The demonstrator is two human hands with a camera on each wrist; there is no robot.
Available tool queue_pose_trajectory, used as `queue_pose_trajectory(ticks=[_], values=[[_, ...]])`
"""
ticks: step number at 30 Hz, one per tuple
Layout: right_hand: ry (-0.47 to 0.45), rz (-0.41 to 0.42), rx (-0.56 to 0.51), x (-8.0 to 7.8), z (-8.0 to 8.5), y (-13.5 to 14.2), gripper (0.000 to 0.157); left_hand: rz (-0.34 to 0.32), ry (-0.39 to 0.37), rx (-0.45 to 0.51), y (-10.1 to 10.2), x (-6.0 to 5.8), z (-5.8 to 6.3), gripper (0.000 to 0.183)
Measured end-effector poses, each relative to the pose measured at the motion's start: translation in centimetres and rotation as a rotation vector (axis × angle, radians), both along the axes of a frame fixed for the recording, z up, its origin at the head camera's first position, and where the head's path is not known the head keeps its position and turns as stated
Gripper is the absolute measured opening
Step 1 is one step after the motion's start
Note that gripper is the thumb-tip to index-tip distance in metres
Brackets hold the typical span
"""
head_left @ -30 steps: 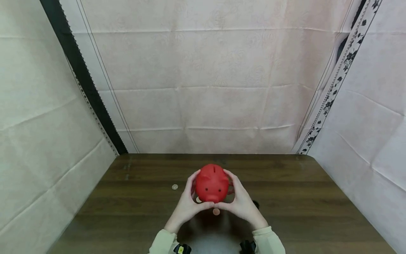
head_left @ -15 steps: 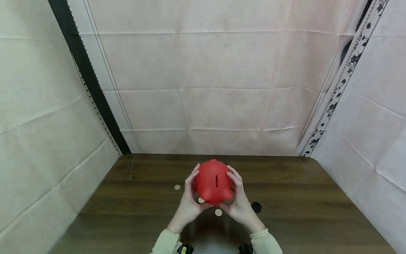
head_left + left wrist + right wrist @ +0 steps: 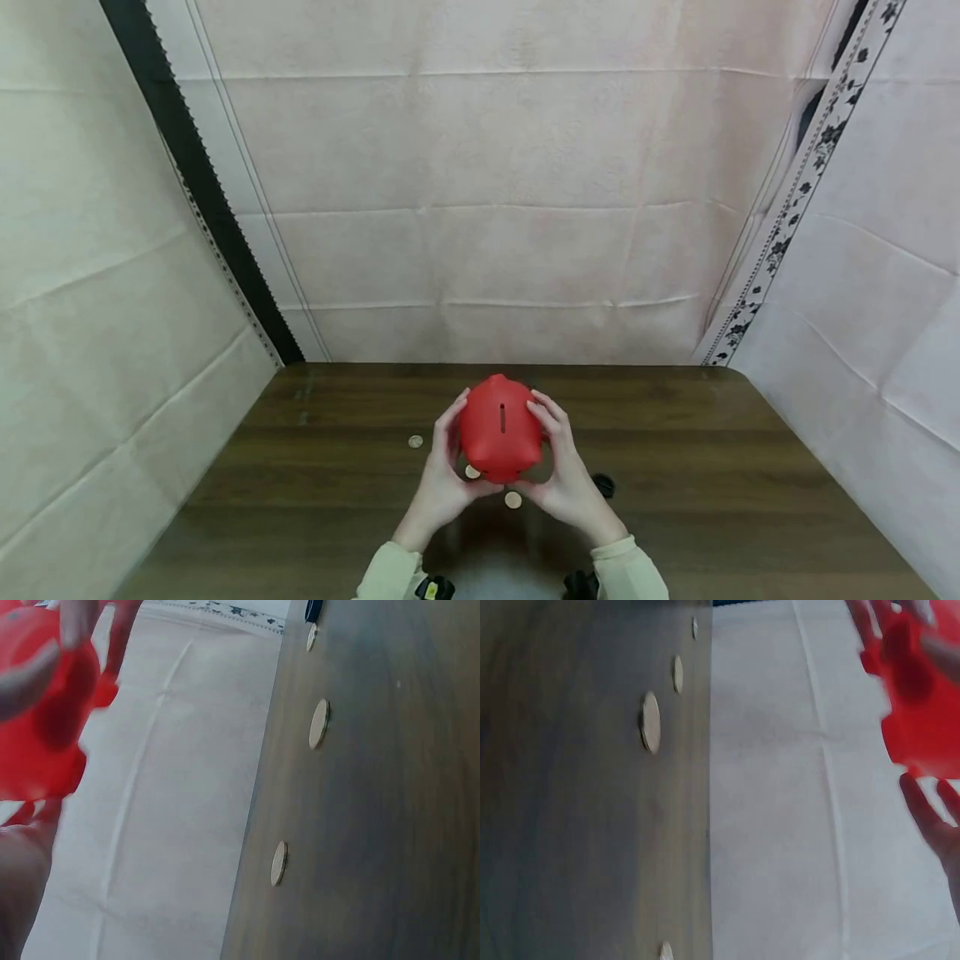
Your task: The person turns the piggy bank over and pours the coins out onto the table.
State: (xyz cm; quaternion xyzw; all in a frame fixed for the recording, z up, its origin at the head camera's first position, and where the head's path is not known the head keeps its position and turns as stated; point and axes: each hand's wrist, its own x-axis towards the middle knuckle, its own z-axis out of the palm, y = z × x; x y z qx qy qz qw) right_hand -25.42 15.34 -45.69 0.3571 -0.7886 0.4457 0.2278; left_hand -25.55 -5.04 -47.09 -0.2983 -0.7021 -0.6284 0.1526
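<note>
A red piggy bank (image 3: 500, 429) is held between both hands above the wooden table (image 3: 337, 500). Its coin slot faces up in the head view. My left hand (image 3: 441, 492) grips its left side, thumb at the near end and fingers round the far side. On the right side, my right hand (image 3: 564, 492) grips it the same way. Both wrist views show the piggy bank (image 3: 34, 761) off the table, with a darker round patch on its underside. Coins lie below and around it: one coin (image 3: 513, 500) nearest me, another coin (image 3: 472, 472) by the left hand, and a coin (image 3: 416, 442) farther left.
A black round ridged piece (image 3: 603, 485) lies on the table just right of the right wrist. Pale cloth walls (image 3: 480, 250) stand behind the table and on both sides. Another coin edge (image 3: 667, 951) shows low in the right wrist view.
The piggy bank has tipped: a second ago its snout and eyes faced the head camera, now its back and slot do. Both hands have kept their grip and turned with it.
</note>
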Motion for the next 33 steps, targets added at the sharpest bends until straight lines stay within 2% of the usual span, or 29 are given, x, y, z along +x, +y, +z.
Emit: queue_pose_trajectory(ticks=[4,7,14,18,21,25,27,33], values=[[-0.055,-0.051,0.033,-0.2,0.0,0.5,0.107,-0.019,-0.190,0.010,-0.3,0.2,0.0,0.104],[-0.140,-0.137,0.013,-0.2,0.0,0.6,0.103,0.009,-0.308,0.007,-0.3,0.3,0.1,0.098],[-0.387,-0.316,-0.084,0.0,-0.4,-1.0,0.081,0.095,-0.441,-0.028,0.0,0.0,-0.4,0.082],[-0.477,-0.390,-0.069,-0.1,-0.9,-1.4,0.070,0.128,-0.497,-0.072,0.2,-0.3,-0.5,0.077],[-0.520,-0.416,-0.049,-0.3,-1.1,-1.2,0.066,0.143,-0.530,-0.118,0.4,-0.4,-0.5,0.077],[-0.550,-0.406,-0.033,-0.5,-1.3,-0.9,0.066,0.151,-0.543,-0.137,0.5,-0.5,-0.5,0.078],[-0.557,-0.370,-0.035,-0.6,-1.3,-0.6,0.068,0.160,-0.525,-0.132,0.5,-0.6,-0.5,0.079],[-0.635,-0.146,-0.053,-0.9,-1.6,0.0,0.077,0.258,-0.396,-0.151,0.4,-0.2,0.0,0.085]])
